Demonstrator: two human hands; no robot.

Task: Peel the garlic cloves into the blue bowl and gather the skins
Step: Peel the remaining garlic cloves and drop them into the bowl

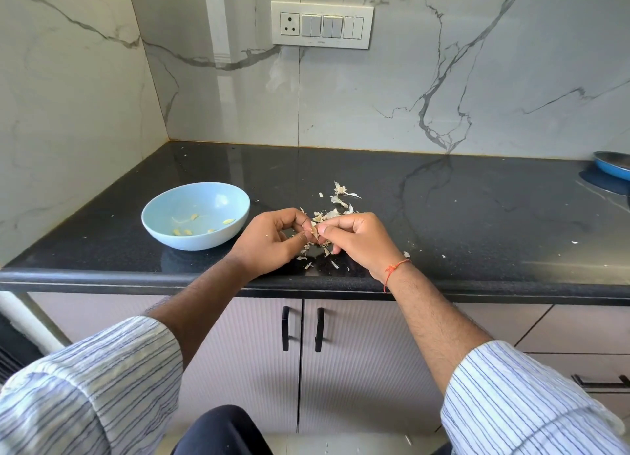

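Note:
The light blue bowl stands on the black counter at left, with several peeled garlic cloves lying in it. Just right of the bowl, my left hand and my right hand meet above the counter. Both pinch one small garlic clove between their fingertips, and the fingers hide most of it. Papery garlic skins lie scattered on the counter behind and under my hands.
The black counter ends in a rounded front edge near me, with marble walls at the back and left. A blue pan sits at the far right edge. Cabinet doors with black handles are below.

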